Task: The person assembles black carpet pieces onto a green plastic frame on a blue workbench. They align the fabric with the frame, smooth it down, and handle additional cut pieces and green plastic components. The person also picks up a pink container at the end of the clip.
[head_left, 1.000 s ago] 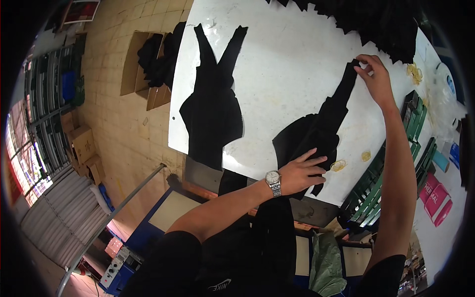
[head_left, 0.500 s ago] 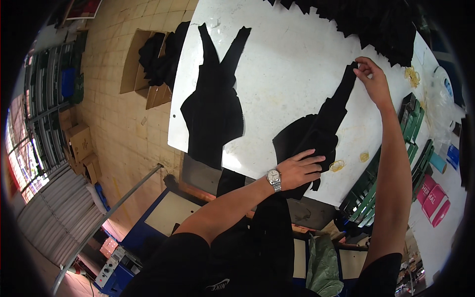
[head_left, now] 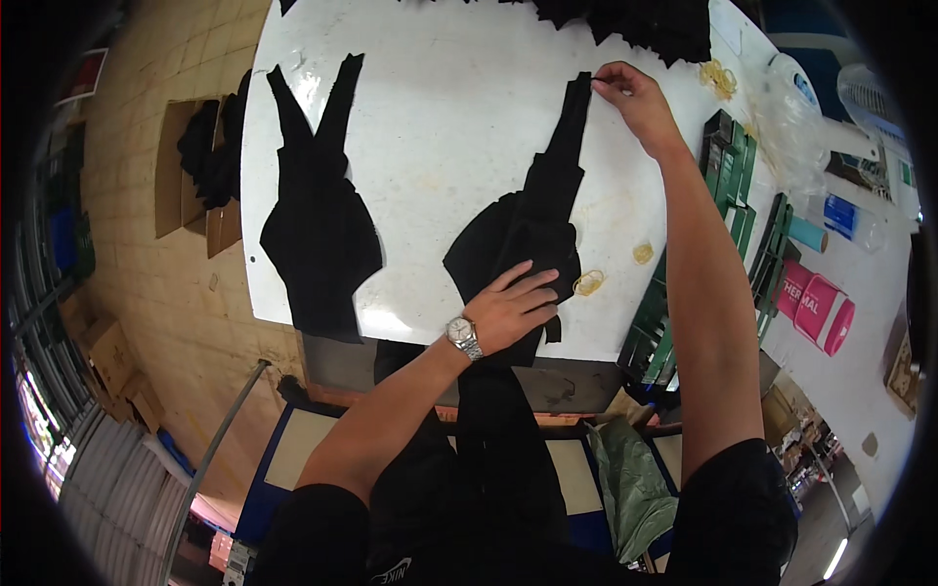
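A black cut fabric piece (head_left: 518, 225) lies on the white table (head_left: 420, 127) in front of me, its long narrow strip pointing away. My left hand (head_left: 512, 309), with a metal watch on its wrist, lies on the broad near part, fingers spread. At the strip's far tip, my right hand (head_left: 630, 96) pinches the fabric edge between thumb and fingers. To the left lies another black fabric piece (head_left: 318, 234) with two strips forming a V; neither hand touches it.
A pile of black fabric pieces (head_left: 645, 24) covers the table's far edge. Yellow rubber bands (head_left: 588, 283) lie right of the near piece. Green plastic crates (head_left: 728, 176) stand along the right side. A cardboard box (head_left: 178, 176) with black fabric sits at left.
The view has turned, so the table and fabric appear further left. My left hand still rests on the piece, and my right hand still holds the strip's tip.
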`<action>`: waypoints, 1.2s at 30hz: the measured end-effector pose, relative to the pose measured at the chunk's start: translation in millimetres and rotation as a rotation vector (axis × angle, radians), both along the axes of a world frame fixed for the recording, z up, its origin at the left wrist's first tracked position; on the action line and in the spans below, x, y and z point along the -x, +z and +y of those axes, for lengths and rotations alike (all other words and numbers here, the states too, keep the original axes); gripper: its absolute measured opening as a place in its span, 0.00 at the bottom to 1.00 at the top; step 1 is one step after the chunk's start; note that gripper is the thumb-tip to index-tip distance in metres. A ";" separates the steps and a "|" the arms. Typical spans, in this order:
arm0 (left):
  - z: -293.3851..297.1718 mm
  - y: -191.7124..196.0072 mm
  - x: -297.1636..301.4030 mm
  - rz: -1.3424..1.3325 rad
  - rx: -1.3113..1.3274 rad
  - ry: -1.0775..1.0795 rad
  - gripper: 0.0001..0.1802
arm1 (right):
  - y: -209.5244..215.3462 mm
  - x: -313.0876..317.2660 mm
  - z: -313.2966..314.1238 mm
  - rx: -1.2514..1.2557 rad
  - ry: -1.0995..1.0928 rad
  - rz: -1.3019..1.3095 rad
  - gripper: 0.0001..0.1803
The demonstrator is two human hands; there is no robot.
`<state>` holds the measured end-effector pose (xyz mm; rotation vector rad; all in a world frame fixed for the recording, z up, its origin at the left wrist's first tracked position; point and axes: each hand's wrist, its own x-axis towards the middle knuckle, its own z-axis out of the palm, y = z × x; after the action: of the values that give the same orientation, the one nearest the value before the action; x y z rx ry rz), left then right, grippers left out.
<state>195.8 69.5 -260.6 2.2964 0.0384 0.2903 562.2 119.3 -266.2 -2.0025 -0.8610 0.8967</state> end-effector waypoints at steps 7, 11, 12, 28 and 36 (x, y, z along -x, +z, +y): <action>0.4 0.4 0.2 0.005 -0.015 -0.007 0.12 | -2.1 -10.3 -7.7 -0.058 -0.007 0.236 0.11; -1.2 -1.8 1.2 0.010 -0.014 0.001 0.12 | 0.9 -2.8 -1.8 -0.085 0.014 0.236 0.13; -2.1 -2.9 0.8 0.006 -0.014 0.007 0.13 | 2.3 -0.9 0.5 -0.058 0.028 0.174 0.13; -1.9 -0.5 -0.6 -0.002 -0.035 0.007 0.14 | -7.2 12.0 3.3 0.019 0.009 -0.172 0.15; -1.0 -0.1 -0.6 0.007 -0.037 0.002 0.14 | -9.5 14.5 -1.3 -0.131 -0.068 -0.047 0.15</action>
<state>196.4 68.4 -260.7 2.3341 0.0398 0.2862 547.7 118.0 -275.7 -1.9342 -0.8501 0.7388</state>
